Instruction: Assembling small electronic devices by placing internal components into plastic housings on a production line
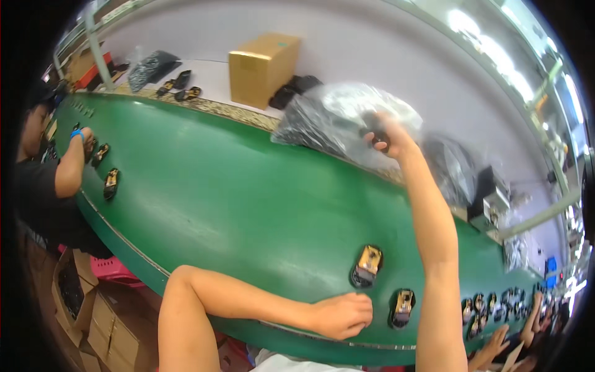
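Note:
My right hand (392, 137) is stretched out over a large clear plastic bag (334, 121) full of dark parts at the far side. Its fingers are closed round a small black plastic part (374, 124), blurred, whose exact kind I cannot make out. Near the front edge my left hand (342, 315) rests on the green belt (235, 204), fingers curled in and nothing showing in them. Just beyond it lies a small black-and-yellow toy-car-like assembly (368, 266). A similar toy-car-like piece (402, 308) sits between my left hand and my right forearm.
A cardboard box (257, 71) stands on the far ledge, with a second plastic bag (449, 167) farther right. On the left a co-worker (46, 180) handles similar pieces. Several more assemblies (480, 313) lie at right by other people's hands. Open cartons (111, 335) are low at left.

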{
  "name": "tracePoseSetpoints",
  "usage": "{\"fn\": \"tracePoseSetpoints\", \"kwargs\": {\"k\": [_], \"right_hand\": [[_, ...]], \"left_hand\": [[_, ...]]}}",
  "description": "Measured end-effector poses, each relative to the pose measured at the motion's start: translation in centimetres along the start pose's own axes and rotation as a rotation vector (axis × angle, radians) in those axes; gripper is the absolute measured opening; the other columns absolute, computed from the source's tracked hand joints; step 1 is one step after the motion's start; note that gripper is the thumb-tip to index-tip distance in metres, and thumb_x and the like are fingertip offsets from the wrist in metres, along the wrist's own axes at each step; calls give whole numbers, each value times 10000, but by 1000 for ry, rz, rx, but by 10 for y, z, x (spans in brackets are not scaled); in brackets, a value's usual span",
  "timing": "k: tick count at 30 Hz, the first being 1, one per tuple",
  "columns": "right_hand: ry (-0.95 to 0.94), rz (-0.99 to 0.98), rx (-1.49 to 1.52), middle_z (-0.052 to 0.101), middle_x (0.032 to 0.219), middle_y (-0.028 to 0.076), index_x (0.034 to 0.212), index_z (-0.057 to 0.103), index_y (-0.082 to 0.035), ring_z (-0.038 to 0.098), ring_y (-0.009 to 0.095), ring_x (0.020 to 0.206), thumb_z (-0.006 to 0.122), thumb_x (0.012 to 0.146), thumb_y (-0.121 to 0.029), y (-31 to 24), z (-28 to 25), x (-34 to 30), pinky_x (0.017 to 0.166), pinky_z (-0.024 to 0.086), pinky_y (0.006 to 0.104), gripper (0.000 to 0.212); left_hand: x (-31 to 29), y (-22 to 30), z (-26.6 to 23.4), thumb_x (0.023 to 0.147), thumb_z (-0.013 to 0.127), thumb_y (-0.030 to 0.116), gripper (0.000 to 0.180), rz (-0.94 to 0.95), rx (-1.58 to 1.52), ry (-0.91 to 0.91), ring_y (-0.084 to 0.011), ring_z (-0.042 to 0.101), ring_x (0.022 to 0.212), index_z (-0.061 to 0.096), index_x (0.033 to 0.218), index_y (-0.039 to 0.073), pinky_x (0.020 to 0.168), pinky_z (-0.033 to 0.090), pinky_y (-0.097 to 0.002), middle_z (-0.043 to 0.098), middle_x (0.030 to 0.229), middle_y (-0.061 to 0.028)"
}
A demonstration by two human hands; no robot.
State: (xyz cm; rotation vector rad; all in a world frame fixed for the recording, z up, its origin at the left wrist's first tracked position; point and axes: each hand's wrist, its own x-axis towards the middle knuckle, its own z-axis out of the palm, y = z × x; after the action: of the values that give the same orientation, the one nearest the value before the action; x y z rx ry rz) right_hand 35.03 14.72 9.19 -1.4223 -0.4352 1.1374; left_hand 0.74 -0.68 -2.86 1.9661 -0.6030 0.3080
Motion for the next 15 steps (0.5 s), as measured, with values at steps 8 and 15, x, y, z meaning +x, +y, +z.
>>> {"fn": "tracePoseSetpoints", "kwargs": {"k": [8, 15], "right_hand": [[-126, 36, -82, 659, 926, 52, 1181, 612, -72, 572, 74, 586, 539, 1056, -441, 62, -35, -196, 327, 330, 181, 397], [-97, 82, -21, 656, 914, 18, 1166, 643, -63, 575, 57, 635, 541, 1065, -409, 151, -5, -321, 393, 378, 199, 375]], "left_hand": [[7, 13, -10, 777, 696, 42, 169, 151, 221, 99, -280, 633, 1072, 640, 935, 57, 845, 507, -386, 631, 1039, -79], [20, 19, -75, 645, 713, -20, 277, 168, 651, 381, -328, 658, 990, 700, 911, 60, 879, 533, -445, 683, 1086, -126]]}}
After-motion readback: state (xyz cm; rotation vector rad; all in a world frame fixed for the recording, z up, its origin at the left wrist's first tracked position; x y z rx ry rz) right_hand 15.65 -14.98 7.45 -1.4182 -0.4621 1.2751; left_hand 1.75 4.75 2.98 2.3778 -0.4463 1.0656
